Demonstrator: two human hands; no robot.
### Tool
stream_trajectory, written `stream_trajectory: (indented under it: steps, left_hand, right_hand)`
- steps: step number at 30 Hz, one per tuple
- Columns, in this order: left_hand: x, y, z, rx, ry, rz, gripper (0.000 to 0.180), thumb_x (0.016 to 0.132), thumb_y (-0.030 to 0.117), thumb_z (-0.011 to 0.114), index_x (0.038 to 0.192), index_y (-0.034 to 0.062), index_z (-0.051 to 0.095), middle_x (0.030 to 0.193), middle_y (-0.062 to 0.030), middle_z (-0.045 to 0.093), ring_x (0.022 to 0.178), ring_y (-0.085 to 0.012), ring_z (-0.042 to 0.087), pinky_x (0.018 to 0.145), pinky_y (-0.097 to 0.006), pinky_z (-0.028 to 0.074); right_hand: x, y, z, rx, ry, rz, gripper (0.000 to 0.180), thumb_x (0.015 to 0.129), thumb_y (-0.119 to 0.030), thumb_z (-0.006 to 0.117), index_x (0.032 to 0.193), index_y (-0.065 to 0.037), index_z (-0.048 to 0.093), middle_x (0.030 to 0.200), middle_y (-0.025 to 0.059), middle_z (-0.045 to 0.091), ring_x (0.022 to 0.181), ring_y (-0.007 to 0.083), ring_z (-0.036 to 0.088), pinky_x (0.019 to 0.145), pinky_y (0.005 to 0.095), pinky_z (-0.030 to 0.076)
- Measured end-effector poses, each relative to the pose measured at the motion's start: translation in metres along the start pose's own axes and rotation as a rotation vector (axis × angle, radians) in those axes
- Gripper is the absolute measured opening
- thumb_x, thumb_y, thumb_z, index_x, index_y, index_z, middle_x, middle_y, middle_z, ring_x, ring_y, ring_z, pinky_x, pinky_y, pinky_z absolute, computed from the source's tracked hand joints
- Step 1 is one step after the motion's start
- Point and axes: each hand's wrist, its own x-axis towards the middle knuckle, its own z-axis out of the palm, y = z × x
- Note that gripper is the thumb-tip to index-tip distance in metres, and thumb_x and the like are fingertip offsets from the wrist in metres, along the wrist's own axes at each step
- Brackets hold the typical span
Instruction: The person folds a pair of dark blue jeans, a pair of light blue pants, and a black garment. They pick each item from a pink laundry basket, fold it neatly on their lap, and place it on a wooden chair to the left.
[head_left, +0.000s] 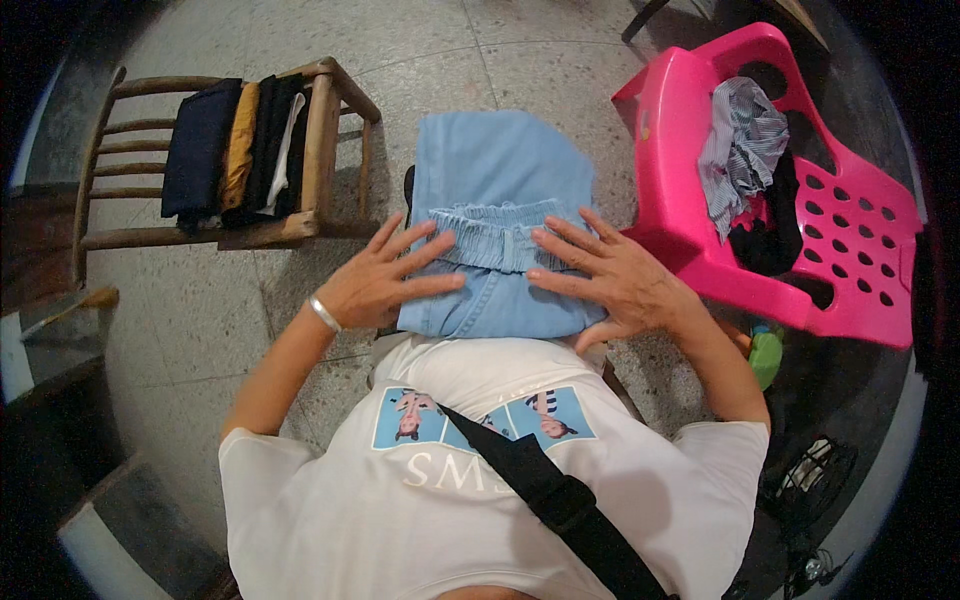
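Observation:
Light blue trousers (505,160) with a gathered elastic waistband lie folded across my lap, the waistband turned toward the middle of the bundle. My left hand (385,275) rests on the left end of the waistband, its fingers spread and a bangle at the wrist. On the right end lies my right hand (605,270), palm down with fingers stretched apart. Neither hand grips the cloth. Both thumbs sit lower than the fingers, near the edge of the fabric closest to me.
To the left, a wooden chair (330,150) bears folded dark clothes (203,150) and a mustard garment (240,145). At the right, a pink plastic chair (665,150) holds a crumpled striped garment (745,150) and black cloth (775,240). A green object (766,357) is below it.

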Motion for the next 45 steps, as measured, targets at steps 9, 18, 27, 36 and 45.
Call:
stream_trajectory:
  steps: [9,18,27,36,45]
  left_hand:
    - [0.034,-0.031,0.012,-0.343,0.047,0.036,0.086,0.054,-0.005,0.066,0.132,0.019,0.04,0.137,-0.0115,0.038,0.125,-0.0316,0.039,0.108,-0.043,0.029]
    - [0.03,-0.041,0.017,-0.711,0.154,-0.066,0.056,0.07,0.005,0.062,0.123,0.0082,0.049,0.125,-0.0118,0.052,0.116,-0.0296,0.048,0.102,-0.041,0.034]
    - [0.023,-0.044,0.027,-1.161,0.296,-0.789,0.055,0.093,0.049,0.042,0.115,-0.0006,0.05,0.106,-0.0083,0.056,0.095,-0.0168,0.05,0.089,-0.032,0.039]
    - [0.036,-0.042,0.026,-1.181,0.352,-0.838,0.052,0.078,0.032,0.07,0.111,-0.0056,0.053,0.102,-0.0121,0.061,0.094,-0.0168,0.057,0.086,-0.031,0.044]
    - [0.017,-0.034,0.041,-1.248,0.369,-0.877,0.057,0.072,0.026,0.076,0.113,-0.0046,0.051,0.104,-0.0107,0.061,0.096,-0.0154,0.056,0.086,-0.03,0.044]
  right_hand:
    - [-0.011,0.024,0.021,-0.051,-0.043,-0.002,0.098,0.053,-0.034,0.079,0.138,-0.024,0.032,0.146,0.0148,0.022,0.134,0.0363,0.021,0.109,0.0502,0.02]
    - [-0.01,0.038,0.025,0.437,0.23,0.019,0.063,0.061,-0.01,0.057,0.124,-0.008,0.051,0.127,0.0223,0.047,0.119,0.0359,0.045,0.1,0.0411,0.037]
    - [0.012,0.053,0.047,1.74,0.679,0.701,0.063,0.088,-0.043,0.044,0.134,0.0,0.035,0.136,0.0149,0.04,0.123,0.0255,0.042,0.105,0.0379,0.03]
    - [0.033,0.05,0.052,1.067,0.854,0.767,0.051,0.084,-0.036,0.062,0.117,0.001,0.05,0.106,0.0103,0.059,0.096,0.0194,0.055,0.087,0.0334,0.043]
    - [0.01,0.014,0.091,0.299,0.901,0.881,0.05,0.069,-0.023,0.072,0.107,0.001,0.049,0.1,0.0165,0.057,0.094,0.0296,0.052,0.084,0.0383,0.041]
